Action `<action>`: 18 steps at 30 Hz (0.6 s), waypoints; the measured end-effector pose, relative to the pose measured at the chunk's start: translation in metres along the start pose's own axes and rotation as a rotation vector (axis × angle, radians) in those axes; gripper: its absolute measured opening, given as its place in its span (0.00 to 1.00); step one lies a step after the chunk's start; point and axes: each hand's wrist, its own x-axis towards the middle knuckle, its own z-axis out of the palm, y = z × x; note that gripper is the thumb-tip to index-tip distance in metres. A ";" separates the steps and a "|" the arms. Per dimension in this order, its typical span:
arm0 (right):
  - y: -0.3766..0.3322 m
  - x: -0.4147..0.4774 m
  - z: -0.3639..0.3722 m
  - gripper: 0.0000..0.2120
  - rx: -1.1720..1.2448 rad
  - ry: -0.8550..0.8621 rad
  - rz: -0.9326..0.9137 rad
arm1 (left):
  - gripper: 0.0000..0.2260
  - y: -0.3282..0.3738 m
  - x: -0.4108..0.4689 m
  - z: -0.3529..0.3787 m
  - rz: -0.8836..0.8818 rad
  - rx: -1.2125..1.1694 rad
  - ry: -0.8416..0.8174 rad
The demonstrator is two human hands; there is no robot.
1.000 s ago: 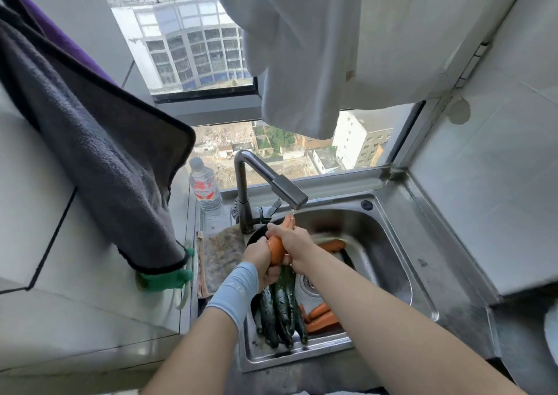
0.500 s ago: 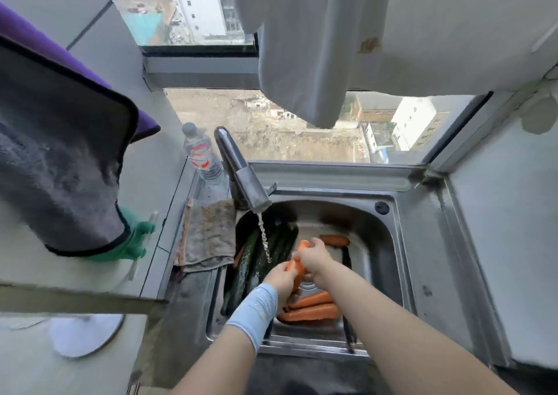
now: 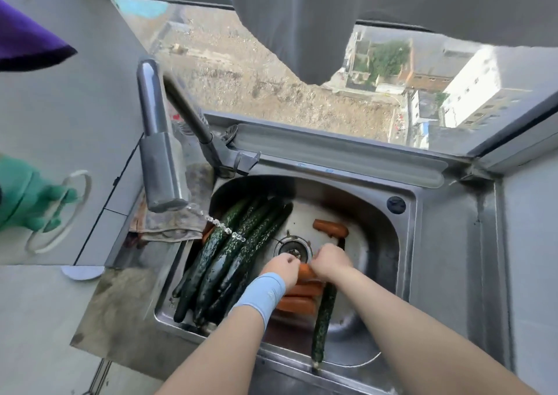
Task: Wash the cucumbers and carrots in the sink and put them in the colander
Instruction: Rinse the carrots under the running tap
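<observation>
1. A carrot is gripped from both sides, low in the sink beside the drain; the fingers of the left hand and the right hand are curled round it.
2. The carrot is judged stiff, light and wet-slick; a hold near the thicker end is advised.
3. Cucumbers, long, dark and bumpy, are heaped at the left of the steel sink; no colander is seen.
</observation>
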 end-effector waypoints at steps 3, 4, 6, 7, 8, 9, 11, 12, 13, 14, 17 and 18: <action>0.003 0.022 -0.013 0.15 -0.192 0.162 -0.134 | 0.18 0.007 0.017 0.007 0.015 -0.033 0.019; 0.002 0.030 -0.018 0.17 -0.240 0.227 -0.171 | 0.17 0.010 0.022 0.009 0.017 -0.051 0.016; 0.007 0.049 -0.024 0.20 -0.371 0.311 -0.221 | 0.17 0.015 0.032 0.015 0.026 -0.084 0.020; 0.010 0.059 -0.026 0.20 -0.444 0.327 -0.233 | 0.16 0.017 0.036 0.018 0.026 -0.096 0.023; 0.012 0.068 -0.027 0.20 -0.510 0.323 -0.236 | 0.16 0.019 0.041 0.020 0.025 -0.113 0.032; 0.015 0.075 -0.027 0.20 -0.580 0.317 -0.242 | 0.15 0.019 0.045 0.022 0.021 -0.128 0.037; 0.017 0.085 -0.024 0.21 -0.682 0.322 -0.263 | 0.16 0.020 0.052 0.024 0.013 -0.140 0.039; 0.016 0.084 -0.022 0.20 -0.705 0.327 -0.265 | 0.17 0.020 0.054 0.026 0.011 -0.144 0.041; 0.014 0.084 -0.021 0.19 -0.700 0.327 -0.259 | 0.17 0.019 0.055 0.026 0.009 -0.159 0.043; 0.011 0.081 -0.020 0.19 -0.654 0.318 -0.241 | 0.17 0.020 0.053 0.024 0.001 -0.177 0.041; 0.006 0.068 -0.015 0.16 -0.352 0.256 -0.204 | 0.17 0.018 0.043 0.021 -0.031 -0.268 0.039; 0.003 0.060 -0.015 0.17 -0.213 0.199 -0.195 | 0.17 0.017 0.037 0.021 -0.042 -0.312 0.038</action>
